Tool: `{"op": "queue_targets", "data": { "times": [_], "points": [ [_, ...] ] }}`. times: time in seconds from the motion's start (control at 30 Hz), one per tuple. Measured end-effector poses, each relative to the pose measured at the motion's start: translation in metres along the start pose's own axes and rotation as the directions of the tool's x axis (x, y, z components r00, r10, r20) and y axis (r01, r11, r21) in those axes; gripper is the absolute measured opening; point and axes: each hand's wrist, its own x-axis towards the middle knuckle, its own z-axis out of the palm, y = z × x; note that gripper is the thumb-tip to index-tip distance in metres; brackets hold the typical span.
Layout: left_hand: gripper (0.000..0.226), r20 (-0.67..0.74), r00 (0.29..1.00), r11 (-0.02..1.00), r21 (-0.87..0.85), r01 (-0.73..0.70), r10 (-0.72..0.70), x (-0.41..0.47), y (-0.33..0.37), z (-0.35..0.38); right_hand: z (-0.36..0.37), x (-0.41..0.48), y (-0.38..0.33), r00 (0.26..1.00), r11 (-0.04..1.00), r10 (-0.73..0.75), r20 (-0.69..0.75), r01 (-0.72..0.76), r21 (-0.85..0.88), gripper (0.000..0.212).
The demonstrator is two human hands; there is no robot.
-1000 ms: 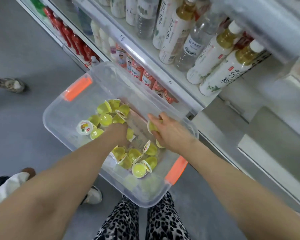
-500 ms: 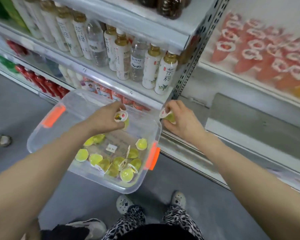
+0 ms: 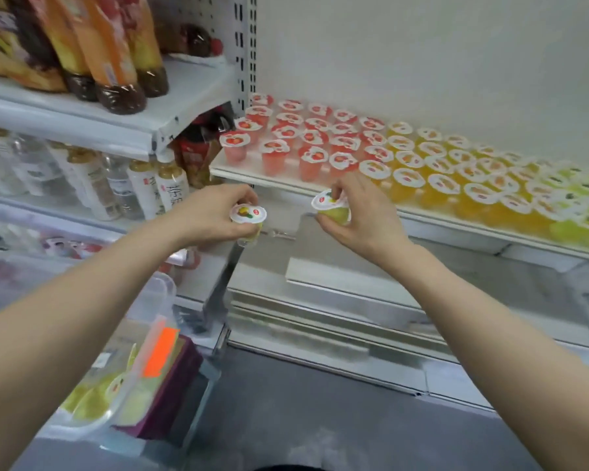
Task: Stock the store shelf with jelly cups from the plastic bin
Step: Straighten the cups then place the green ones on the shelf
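My left hand [image 3: 211, 215] grips a yellow-green jelly cup [image 3: 249, 219] with a white printed lid, held upright below the shelf edge. My right hand [image 3: 361, 212] pinches a second yellow-green jelly cup [image 3: 332, 207], tilted a little to the left. Both cups hang just in front of and below the white shelf [image 3: 439, 219], which carries rows of red, orange and green jelly cups [image 3: 405, 158]. The clear plastic bin [image 3: 143, 338] with an orange latch sits at lower left, with several green cups inside.
Bottled drinks [image 3: 143, 188] fill the shelves on the left, behind a perforated upright post [image 3: 247, 56]. A lower metal shelf ledge [image 3: 337, 321] runs under my hands. Grey floor [image 3: 320, 419] lies below.
Both hands lifted out of the bin, each with a jelly cup, and rose up and right to the front of the jelly shelf. The view swung from the bin to the shelf.
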Motion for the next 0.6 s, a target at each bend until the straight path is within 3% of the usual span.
{"op": "queue_targets", "data": {
  "times": [0.27, 0.43, 0.6],
  "points": [
    [0.042, -0.124, 0.970, 0.977, -0.006, -0.213, 0.211, 0.083, 0.148, 0.030, -0.117, -0.055, 0.118, 0.965, 0.986, 0.157, -0.209, -0.166, -0.026, 0.034],
    [0.036, -0.219, 0.922, 0.935, -0.086, -0.345, 0.320, 0.130, 0.241, 0.054, -0.180, -0.095, 0.180, 0.895, 0.947, 0.307, -0.322, -0.322, 0.008, 0.035],
    [0.041, -0.222, 0.897, 0.900, -0.128, -0.416, 0.383, 0.181, 0.312, 0.072, -0.222, -0.122, 0.238, 0.802, 0.874, 0.451, -0.392, -0.485, 0.013, 0.035]
  ]
}}
